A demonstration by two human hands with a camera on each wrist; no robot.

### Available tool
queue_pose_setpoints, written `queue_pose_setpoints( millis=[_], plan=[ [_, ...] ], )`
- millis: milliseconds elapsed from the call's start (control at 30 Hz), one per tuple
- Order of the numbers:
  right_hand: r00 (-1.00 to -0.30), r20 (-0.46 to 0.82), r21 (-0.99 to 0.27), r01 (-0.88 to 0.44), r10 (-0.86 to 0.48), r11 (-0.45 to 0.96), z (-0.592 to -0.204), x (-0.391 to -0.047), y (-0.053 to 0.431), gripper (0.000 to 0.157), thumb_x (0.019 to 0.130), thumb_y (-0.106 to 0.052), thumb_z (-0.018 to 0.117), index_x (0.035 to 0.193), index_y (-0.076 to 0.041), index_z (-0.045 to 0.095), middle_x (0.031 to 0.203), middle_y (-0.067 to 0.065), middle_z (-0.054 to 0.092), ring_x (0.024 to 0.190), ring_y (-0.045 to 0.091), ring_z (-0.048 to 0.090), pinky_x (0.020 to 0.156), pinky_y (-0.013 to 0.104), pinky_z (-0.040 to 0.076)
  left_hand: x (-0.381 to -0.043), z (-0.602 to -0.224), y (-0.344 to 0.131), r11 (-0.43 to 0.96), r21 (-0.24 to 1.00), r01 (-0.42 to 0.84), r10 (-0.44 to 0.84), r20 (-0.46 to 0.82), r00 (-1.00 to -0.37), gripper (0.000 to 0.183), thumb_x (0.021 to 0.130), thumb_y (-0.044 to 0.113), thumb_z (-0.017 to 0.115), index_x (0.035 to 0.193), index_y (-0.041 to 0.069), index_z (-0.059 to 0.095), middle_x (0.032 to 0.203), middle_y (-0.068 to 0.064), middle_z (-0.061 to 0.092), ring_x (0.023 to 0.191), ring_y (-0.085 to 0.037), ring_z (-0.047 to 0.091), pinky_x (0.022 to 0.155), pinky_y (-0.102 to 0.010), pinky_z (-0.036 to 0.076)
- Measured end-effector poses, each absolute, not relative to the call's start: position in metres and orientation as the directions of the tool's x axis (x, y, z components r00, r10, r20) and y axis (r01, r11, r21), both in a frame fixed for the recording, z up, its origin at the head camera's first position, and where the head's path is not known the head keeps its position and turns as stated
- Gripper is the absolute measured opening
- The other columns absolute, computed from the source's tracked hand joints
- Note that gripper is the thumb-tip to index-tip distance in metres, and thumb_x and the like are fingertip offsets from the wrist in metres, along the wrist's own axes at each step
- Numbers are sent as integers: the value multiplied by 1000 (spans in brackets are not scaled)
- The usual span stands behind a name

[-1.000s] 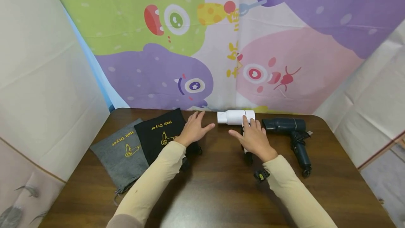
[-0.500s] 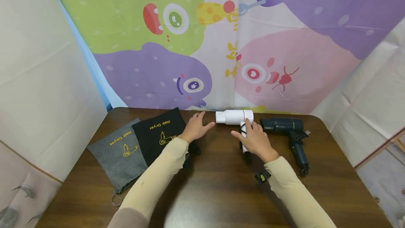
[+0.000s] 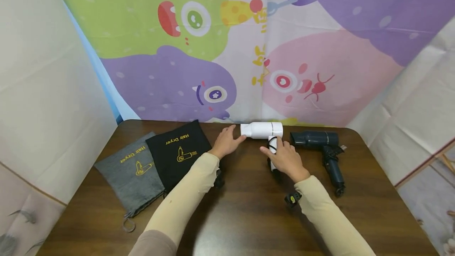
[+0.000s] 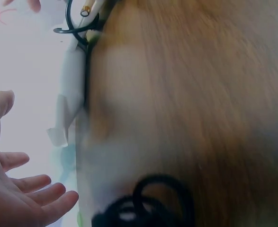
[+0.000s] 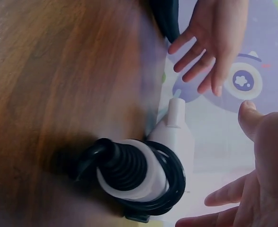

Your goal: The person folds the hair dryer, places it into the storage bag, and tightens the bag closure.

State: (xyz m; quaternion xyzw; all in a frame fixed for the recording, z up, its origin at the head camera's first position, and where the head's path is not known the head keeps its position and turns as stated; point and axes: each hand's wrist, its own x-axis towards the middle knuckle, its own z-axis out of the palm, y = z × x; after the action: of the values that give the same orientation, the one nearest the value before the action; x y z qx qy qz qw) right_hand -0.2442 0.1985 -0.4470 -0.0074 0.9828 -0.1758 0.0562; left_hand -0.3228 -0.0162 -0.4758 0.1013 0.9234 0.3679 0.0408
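A white hair dryer point(image 3: 261, 130) lies at the back of the table, nozzle to the left, with black cord wound about its handle point(image 5: 129, 172). My left hand point(image 3: 227, 142) hovers near the nozzle, fingers spread and holding nothing. In the left wrist view that hand point(image 4: 22, 196) stays apart from the dryer point(image 4: 72, 78). Over the white handle is my right hand point(image 3: 287, 157), its thumb and fingers apart; the right wrist view shows the hand point(image 5: 271, 170) beside the handle without gripping it. Whether its fingertips touch the dryer I cannot tell.
To the right lies a dark hair dryer point(image 3: 314, 138) with its cord bundled at the handle. A grey drawstring bag point(image 3: 128, 177) and a black bag point(image 3: 174, 145), both printed "Hair Dryer", overlap on the left. A patterned cloth point(image 3: 199, 70) hangs behind the table point(image 3: 249, 216).
My left hand has moved slightly right, closer to the white dryer's nozzle. The right hand has shifted a little, uncovering more of the white handle. Both dryers and the bags stay put.
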Motion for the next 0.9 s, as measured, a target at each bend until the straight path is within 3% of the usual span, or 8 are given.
queue_pose_setpoints(
  millis=[300,500,900],
  plan=[
    [-986,-157,-340,103,52,935,-454,-251,205,101,93,-73,32,151,9,18,148,36,32,133,51,37,105,61,36,-331,-474,3,688,716,118,198,-28,-980,73,95,49,56,150,6,34,149,-21,41,137,-36,42,111,-50,36],
    [-980,-185,-356,140,77,924,-465,-257,207,104,91,-76,31,147,12,26,144,36,37,130,50,41,103,60,38,-333,-477,12,663,744,87,169,-36,-985,71,95,46,56,148,3,35,147,-22,43,135,-37,44,111,-49,36],
    [-973,-203,-347,177,111,921,-476,-264,207,91,92,-69,41,135,12,46,130,33,51,117,47,52,93,58,45,-330,-489,23,591,806,27,111,-49,-993,65,95,42,58,145,3,40,138,-21,51,129,-35,49,108,-47,39]
  ],
)
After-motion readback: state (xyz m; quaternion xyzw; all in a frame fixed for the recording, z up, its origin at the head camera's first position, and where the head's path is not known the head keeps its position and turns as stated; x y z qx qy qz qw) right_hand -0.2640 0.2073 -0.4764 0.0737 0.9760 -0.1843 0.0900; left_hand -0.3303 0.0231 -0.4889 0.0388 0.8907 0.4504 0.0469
